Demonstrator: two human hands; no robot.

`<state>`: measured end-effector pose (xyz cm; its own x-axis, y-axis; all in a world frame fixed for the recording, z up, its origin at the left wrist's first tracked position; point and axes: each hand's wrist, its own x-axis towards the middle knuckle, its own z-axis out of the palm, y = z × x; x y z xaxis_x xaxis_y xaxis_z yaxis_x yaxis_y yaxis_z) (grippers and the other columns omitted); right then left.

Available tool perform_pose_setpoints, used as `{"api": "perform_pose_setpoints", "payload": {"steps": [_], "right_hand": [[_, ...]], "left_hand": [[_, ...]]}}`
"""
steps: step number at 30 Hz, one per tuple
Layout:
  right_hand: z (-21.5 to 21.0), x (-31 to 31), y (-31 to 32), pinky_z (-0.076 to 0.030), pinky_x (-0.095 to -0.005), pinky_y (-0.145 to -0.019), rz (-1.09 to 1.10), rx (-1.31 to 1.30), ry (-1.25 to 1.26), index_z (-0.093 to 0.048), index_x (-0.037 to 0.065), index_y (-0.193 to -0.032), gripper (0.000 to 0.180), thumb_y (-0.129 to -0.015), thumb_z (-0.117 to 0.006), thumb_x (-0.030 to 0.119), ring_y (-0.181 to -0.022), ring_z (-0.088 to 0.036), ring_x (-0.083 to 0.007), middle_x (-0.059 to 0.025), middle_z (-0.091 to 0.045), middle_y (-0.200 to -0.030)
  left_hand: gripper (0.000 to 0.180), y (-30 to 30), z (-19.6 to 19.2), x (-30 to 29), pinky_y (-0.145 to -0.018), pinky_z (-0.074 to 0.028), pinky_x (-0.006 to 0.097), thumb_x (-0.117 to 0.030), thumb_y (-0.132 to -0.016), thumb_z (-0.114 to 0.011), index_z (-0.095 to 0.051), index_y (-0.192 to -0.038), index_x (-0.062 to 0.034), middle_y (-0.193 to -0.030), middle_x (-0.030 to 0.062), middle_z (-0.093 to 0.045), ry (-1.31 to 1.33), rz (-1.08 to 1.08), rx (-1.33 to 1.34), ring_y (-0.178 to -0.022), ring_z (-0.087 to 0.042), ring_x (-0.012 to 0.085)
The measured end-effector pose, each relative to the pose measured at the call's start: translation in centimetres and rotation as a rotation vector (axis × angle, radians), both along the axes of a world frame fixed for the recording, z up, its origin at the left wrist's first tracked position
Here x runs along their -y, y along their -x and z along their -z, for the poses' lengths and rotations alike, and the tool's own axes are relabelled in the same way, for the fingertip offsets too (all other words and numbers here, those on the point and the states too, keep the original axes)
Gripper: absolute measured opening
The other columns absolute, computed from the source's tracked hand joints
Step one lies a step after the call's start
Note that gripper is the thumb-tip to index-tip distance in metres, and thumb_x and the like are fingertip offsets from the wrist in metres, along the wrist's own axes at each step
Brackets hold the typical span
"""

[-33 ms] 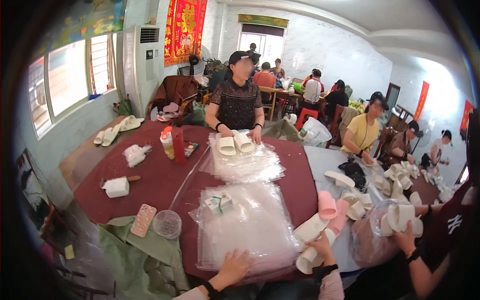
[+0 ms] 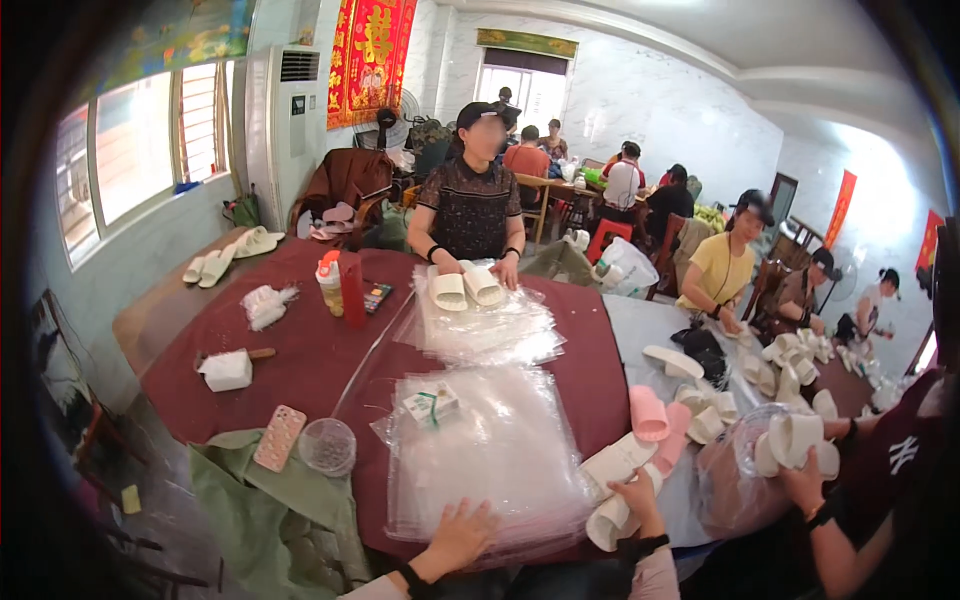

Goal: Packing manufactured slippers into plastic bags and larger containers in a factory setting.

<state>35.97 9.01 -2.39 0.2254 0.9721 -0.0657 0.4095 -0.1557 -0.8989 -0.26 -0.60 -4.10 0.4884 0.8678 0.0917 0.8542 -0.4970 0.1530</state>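
A stack of clear plastic bags (image 2: 490, 440) lies on the table right in front of me. My left hand (image 2: 462, 535) rests on its near edge, fingers stretched out and holding nothing. To the right of the stack, my right hand (image 2: 638, 497) grips a white slide slipper (image 2: 610, 520) by its side. Another white slipper (image 2: 616, 460) lies just beyond that hand, and pink slippers (image 2: 650, 414) lie next to it. A small white box with a green band (image 2: 432, 403) sits on the far left part of the bags.
Across the table a person (image 2: 470, 205) holds a pair of cream slippers (image 2: 465, 288) over more bags. At right, a co-worker's hand (image 2: 800, 485) holds white slippers. To the left are a phone (image 2: 280, 438), a round clear tub (image 2: 327, 447) and a tissue pack (image 2: 226, 370).
The whole view has shifted slightly to the left. Both of my hands keep their places at the bags and the slipper.
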Motion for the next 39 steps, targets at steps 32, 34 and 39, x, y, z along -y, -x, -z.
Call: {"api": "perform_pose_setpoints", "payload": {"steps": [32, 34, 39], "right_hand": [[-0.3, 2.0, 10.2, -0.049, -0.0283, -0.063, 0.080, -0.700, 0.111, -0.028, 0.001, -0.138, 0.068, -0.079, -0.061, 0.008, -0.067, -0.060, -0.0173, -0.0100, -0.062, -0.082], [0.9, 1.8, 9.2, -0.046, -0.0299, -0.058, 0.081, -0.259, 0.022, -0.044, 0.001, -0.129, 0.057, -0.078, -0.065, 0.016, -0.062, -0.057, -0.0179, -0.0101, -0.061, -0.077], [2.7, 0.3, 8.3, -0.045, -0.0390, -0.076, 0.176, 0.478, -0.245, -0.058, 0.001, -0.107, 0.046, -0.070, -0.071, 0.025, -0.092, -0.056, -0.0339, -0.0206, -0.058, -0.101]], "left_hand": [[0.054, 0.9, 1.7, -1.8, -0.096, -0.035, 0.042, -0.009, -0.079, -0.048, -0.043, -0.133, -0.0134, -0.137, 0.0047, -0.043, -0.127, 0.009, 0.194, -0.119, -0.044, 0.0279], [0.052, 0.7, 1.4, -2.0, -0.096, -0.035, 0.042, -0.010, -0.080, -0.047, -0.044, -0.132, -0.0135, -0.137, 0.0039, -0.044, -0.123, 0.002, 0.164, -0.119, -0.044, 0.0276], [0.054, 0.2, 1.0, -2.6, -0.096, -0.035, 0.044, -0.007, -0.078, -0.046, -0.044, -0.132, -0.0116, -0.137, 0.0061, -0.043, -0.124, 0.001, 0.188, -0.119, -0.043, 0.0304]]}}
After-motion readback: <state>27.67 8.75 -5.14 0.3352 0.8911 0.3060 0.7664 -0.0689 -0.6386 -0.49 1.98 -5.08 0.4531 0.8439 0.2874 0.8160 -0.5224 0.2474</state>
